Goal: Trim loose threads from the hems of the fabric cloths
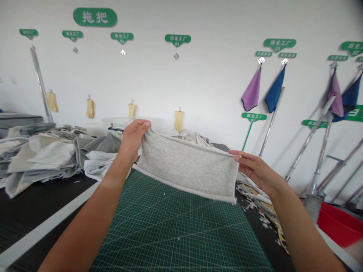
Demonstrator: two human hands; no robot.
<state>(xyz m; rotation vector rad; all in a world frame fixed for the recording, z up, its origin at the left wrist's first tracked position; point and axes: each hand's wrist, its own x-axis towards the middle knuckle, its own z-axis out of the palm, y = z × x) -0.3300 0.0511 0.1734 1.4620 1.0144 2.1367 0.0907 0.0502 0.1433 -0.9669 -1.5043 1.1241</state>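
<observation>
A light grey piece of fabric point(187, 162) hangs stretched between my two hands, its long upper edge sloping down to the right. My left hand point(135, 133) pinches its upper left corner between thumb and fingers. At the upper right corner, my right hand point(253, 168) grips the cloth with its thumb and fingertips. The fabric looks folded along the top, and its lower edge is pale and rough. Beneath it lies a green cutting mat point(176, 230) with a white grid, and the cloth's lower edge hangs over the mat's far part.
Piled grey and white cloths point(48, 151) lie at the left, with more fabric point(195, 138) behind my cloth. White scraps point(263, 215) litter the black table at right. A red bucket point(340, 223) and metal poles point(309, 139) stand at far right. A white strip point(53, 223) runs along the left.
</observation>
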